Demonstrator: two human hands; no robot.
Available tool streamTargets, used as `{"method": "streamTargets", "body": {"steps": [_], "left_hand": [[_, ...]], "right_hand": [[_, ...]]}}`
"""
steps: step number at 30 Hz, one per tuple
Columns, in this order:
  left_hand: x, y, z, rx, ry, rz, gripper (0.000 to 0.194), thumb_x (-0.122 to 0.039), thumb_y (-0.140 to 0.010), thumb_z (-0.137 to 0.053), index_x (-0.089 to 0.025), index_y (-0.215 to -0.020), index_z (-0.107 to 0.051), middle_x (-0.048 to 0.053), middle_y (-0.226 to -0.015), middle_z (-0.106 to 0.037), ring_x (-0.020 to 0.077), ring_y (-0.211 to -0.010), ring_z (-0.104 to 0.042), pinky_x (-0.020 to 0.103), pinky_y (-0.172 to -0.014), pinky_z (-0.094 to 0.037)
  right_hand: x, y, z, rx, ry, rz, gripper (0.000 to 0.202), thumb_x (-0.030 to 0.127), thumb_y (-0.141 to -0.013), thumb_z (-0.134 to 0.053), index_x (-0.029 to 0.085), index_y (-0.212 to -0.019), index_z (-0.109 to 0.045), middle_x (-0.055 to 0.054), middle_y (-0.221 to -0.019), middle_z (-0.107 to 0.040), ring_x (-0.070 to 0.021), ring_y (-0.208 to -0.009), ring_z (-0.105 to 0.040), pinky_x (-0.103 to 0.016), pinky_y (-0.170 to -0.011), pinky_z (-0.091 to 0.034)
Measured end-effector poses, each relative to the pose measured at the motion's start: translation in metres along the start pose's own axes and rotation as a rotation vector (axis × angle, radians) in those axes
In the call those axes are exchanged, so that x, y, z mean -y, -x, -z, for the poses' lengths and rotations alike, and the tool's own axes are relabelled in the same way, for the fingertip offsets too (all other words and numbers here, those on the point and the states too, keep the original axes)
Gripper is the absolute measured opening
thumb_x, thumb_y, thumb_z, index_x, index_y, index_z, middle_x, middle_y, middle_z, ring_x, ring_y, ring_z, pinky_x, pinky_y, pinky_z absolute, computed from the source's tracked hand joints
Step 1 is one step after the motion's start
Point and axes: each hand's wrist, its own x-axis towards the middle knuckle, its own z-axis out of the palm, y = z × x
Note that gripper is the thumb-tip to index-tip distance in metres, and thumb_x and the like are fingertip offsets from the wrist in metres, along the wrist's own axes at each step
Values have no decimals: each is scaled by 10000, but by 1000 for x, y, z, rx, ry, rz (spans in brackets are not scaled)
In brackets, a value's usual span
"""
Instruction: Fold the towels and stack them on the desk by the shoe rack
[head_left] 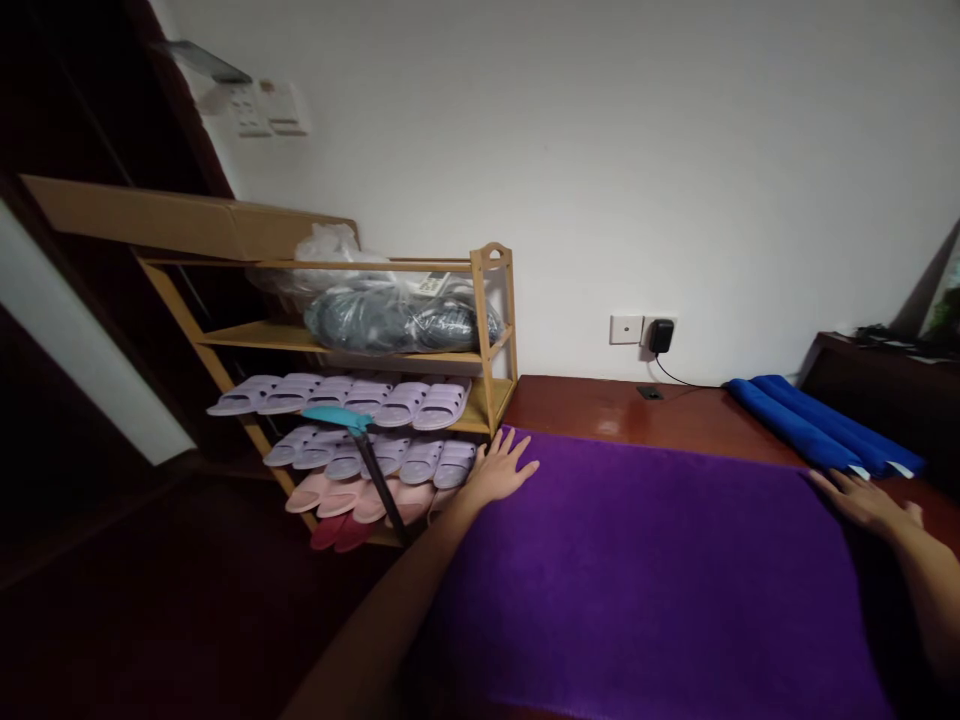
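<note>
A purple cloth (667,570) lies spread out nearly flat over a reddish-brown wooden table (570,402). My left hand (501,468) rests on its far left corner, fingers stretched and spread. At the far right corner, my right hand (862,500) lies on the cloth's edge with its fingers extended. Just beyond the right hand are blue folded or rolled cloths (802,420) with small white tags. Neither hand grips anything.
Left of the table stands a wooden shoe rack (486,330) with purple and pink slippers (442,404) and a plastic-wrapped bundle (397,315). A turquoise-topped handle (337,418) leans before it. A black adapter (661,336) is plugged into the wall; a cardboard box (187,222) tops the rack.
</note>
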Motion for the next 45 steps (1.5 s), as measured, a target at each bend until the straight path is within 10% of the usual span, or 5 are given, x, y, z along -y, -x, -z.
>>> {"method": "streamTargets", "body": {"steps": [5, 20, 30, 37, 45], "left_hand": [[1, -1, 0, 9, 14, -5, 698, -653, -909, -242, -265, -1489, -249, 104, -1570, -133, 322, -1437, -63, 626, -1062, -184], [-1, 3, 8, 60, 13, -7, 716, -665, -909, -193, -261, -1499, -218, 100, -1574, -112, 313, -1439, -39, 613, -1081, -139], [3, 25, 17, -89, -6, -29, 634, -571, -954, -201, -229, -1482, -274, 89, -1568, -139, 271, -1443, -64, 568, -1108, -95], [-21, 65, 15, 14, 19, -267, 717, -642, -922, -249, -214, -1497, -227, 84, -1557, -174, 243, -1434, -144, 498, -1134, -130], [-18, 75, 16, 27, -4, -266, 695, -633, -922, -282, -227, -1486, -263, 87, -1553, -177, 243, -1433, -151, 507, -1130, -140]], "right_hand": [[8, 16, 10, 22, 51, 19, 769, 728, -827, -216, 192, -1223, -599, -193, -1255, -567, -363, -1198, -481, -544, -1001, -277], [16, 29, -2, 79, 29, 29, 878, 707, -838, -87, 145, -1492, -249, -57, -1551, -158, -220, -1439, -114, -538, -1133, -131], [30, 57, 18, 10, 16, 98, 799, 718, -837, -107, 239, -1350, -489, -87, -1411, -454, -288, -1333, -368, -575, -1072, -255], [41, 69, 1, 54, 11, 100, 812, 736, -824, -170, 259, -1462, -329, -100, -1538, -209, -300, -1418, -186, -620, -1088, -169], [36, 60, 11, 27, -18, 132, 753, 714, -843, -145, 294, -1397, -437, -60, -1483, -355, -301, -1376, -294, -608, -1082, -207]]}}
